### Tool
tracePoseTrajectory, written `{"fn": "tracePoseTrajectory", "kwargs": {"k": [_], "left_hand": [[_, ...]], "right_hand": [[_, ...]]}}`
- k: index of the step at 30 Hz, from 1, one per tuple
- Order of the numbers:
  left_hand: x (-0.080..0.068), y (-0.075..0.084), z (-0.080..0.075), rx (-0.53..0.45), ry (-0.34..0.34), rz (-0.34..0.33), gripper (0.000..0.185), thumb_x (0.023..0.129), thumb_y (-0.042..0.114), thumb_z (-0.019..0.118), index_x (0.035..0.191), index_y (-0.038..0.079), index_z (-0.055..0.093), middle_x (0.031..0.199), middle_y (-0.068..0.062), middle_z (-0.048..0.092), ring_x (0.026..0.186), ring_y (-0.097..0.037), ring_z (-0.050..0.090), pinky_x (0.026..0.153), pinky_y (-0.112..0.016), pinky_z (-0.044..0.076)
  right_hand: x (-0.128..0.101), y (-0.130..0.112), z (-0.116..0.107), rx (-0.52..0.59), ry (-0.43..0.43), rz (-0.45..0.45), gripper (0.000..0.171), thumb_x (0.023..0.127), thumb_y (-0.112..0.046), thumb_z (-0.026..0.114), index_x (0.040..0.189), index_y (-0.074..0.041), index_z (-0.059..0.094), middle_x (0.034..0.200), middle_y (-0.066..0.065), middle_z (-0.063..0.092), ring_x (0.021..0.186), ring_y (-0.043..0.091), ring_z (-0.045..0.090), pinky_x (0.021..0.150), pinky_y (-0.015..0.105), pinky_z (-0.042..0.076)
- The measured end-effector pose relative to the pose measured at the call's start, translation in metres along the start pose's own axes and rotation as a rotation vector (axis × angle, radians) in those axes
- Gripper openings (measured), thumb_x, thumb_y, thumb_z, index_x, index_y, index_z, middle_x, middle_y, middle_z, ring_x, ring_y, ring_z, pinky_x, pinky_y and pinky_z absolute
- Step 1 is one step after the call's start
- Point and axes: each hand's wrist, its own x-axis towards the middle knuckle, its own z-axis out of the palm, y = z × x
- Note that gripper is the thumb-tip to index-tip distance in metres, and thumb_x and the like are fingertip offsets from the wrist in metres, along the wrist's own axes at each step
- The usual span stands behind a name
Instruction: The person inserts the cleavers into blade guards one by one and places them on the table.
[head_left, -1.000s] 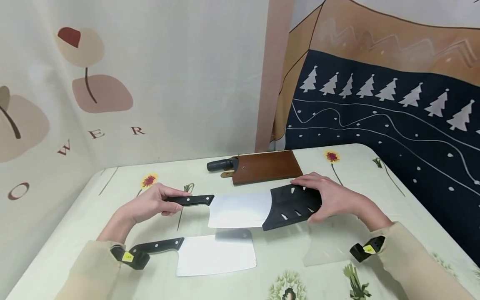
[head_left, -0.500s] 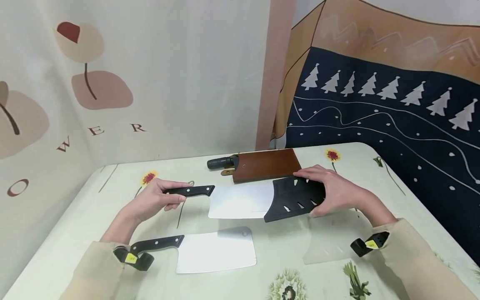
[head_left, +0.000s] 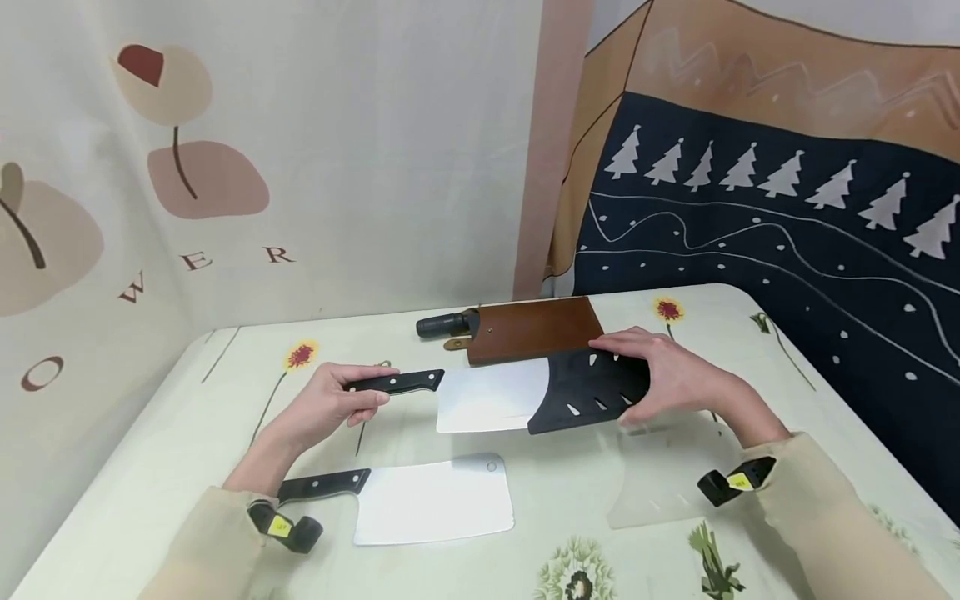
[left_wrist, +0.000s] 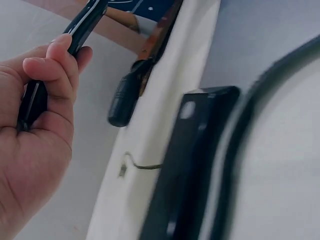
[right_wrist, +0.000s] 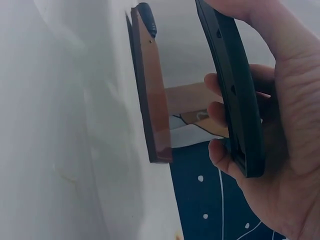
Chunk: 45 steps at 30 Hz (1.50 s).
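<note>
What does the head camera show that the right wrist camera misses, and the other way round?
Only the head view shows the left hand holding the cleaver by its black handle, a second cleaver lying bare on the table, and a clear sheath near the right sleeve.

Only the right wrist view shows the black sheath edge-on, with fingertips curled around its thin edge.

Both show the right hand holding the black sheath and, behind it, the brown sheath with a dark handle sticking out.
</note>
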Motion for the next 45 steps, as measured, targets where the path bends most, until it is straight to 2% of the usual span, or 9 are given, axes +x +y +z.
{"fn": "tracePoseTrajectory", "kwargs": {"k": [3, 4, 7, 11, 21, 27, 34, 40, 45], "left_hand": [[0.001, -0.002, 0.003, -0.015, 0.007, -0.002, 0.042, 0.092, 0.001, 0.073, 0.132, -0.006, 0.064, 0.058, -0.002, 0.054, 0.053, -0.012, 0.044, 0.089, -0.025, 0.042], [0.001, -0.003, 0.004, -0.021, 0.014, -0.002, 0.041, 0.092, 0.000, 0.073, 0.132, -0.006, 0.065, 0.058, -0.002, 0.054, 0.053, -0.012, 0.044, 0.089, -0.024, 0.042], [0.000, 0.000, 0.009, -0.015, 0.023, -0.004, 0.040, 0.092, 0.000, 0.072, 0.132, -0.006, 0.065, 0.059, -0.004, 0.054, 0.054, -0.013, 0.044, 0.077, -0.024, 0.043], [0.004, 0.005, 0.019, 0.004, 0.001, 0.001, 0.039, 0.093, 0.003, 0.073, 0.132, -0.004, 0.066, 0.062, -0.008, 0.055, 0.057, -0.017, 0.047, 0.066, -0.029, 0.037], [0.013, 0.017, 0.036, -0.016, -0.011, 0.024, 0.038, 0.093, 0.003, 0.073, 0.130, -0.001, 0.068, 0.061, -0.008, 0.055, 0.055, -0.018, 0.047, 0.066, -0.031, 0.036], [0.010, 0.015, 0.039, -0.015, 0.025, 0.001, 0.037, 0.092, 0.000, 0.073, 0.129, -0.002, 0.068, 0.061, -0.007, 0.056, 0.055, -0.016, 0.046, 0.063, -0.029, 0.036], [0.011, 0.015, 0.039, -0.014, 0.041, 0.025, 0.037, 0.092, -0.001, 0.072, 0.128, -0.004, 0.068, 0.063, -0.006, 0.057, 0.055, -0.015, 0.044, 0.056, -0.025, 0.035], [0.009, 0.010, 0.046, -0.068, 0.075, 0.020, 0.039, 0.090, -0.003, 0.074, 0.128, -0.008, 0.066, 0.065, -0.008, 0.058, 0.054, -0.014, 0.046, 0.052, -0.023, 0.036], [0.010, 0.010, 0.054, -0.048, 0.033, 0.029, 0.038, 0.091, 0.002, 0.074, 0.128, -0.005, 0.068, 0.065, -0.007, 0.060, 0.055, -0.015, 0.046, 0.052, -0.023, 0.036]], "right_hand": [[0.002, 0.002, 0.000, -0.003, -0.007, -0.002, 0.096, 0.063, -0.035, 0.094, 0.148, -0.012, 0.055, 0.149, 0.014, 0.053, 0.137, 0.038, 0.043, 0.103, 0.067, 0.040], [0.002, 0.003, 0.000, -0.006, -0.006, -0.008, 0.096, 0.063, -0.036, 0.094, 0.148, -0.012, 0.055, 0.148, 0.013, 0.054, 0.136, 0.037, 0.044, 0.103, 0.066, 0.041], [0.006, 0.003, -0.001, -0.024, -0.004, -0.021, 0.096, 0.064, -0.039, 0.094, 0.149, -0.013, 0.055, 0.147, 0.012, 0.055, 0.135, 0.035, 0.045, 0.103, 0.064, 0.041], [0.010, 0.001, 0.000, -0.047, -0.009, -0.014, 0.097, 0.065, -0.042, 0.092, 0.149, -0.012, 0.054, 0.146, 0.012, 0.056, 0.132, 0.035, 0.046, 0.103, 0.063, 0.041], [0.017, -0.007, 0.002, -0.058, 0.001, -0.039, 0.096, 0.065, -0.042, 0.092, 0.148, -0.012, 0.055, 0.142, 0.011, 0.059, 0.128, 0.034, 0.049, 0.101, 0.059, 0.044], [0.019, -0.010, 0.005, -0.057, -0.011, -0.013, 0.097, 0.065, -0.043, 0.093, 0.149, -0.014, 0.054, 0.145, 0.012, 0.057, 0.130, 0.037, 0.046, 0.102, 0.062, 0.042], [0.020, -0.013, 0.005, -0.053, -0.017, 0.024, 0.098, 0.065, -0.045, 0.092, 0.150, -0.014, 0.054, 0.149, 0.013, 0.054, 0.136, 0.042, 0.041, 0.105, 0.066, 0.039], [0.022, -0.014, 0.006, -0.059, -0.013, 0.026, 0.098, 0.063, -0.043, 0.093, 0.149, -0.015, 0.055, 0.149, 0.014, 0.054, 0.137, 0.042, 0.040, 0.104, 0.067, 0.038], [0.030, -0.017, 0.018, -0.047, -0.046, -0.039, 0.096, 0.066, -0.043, 0.092, 0.149, -0.013, 0.055, 0.146, 0.013, 0.056, 0.131, 0.037, 0.046, 0.102, 0.060, 0.043]]}}
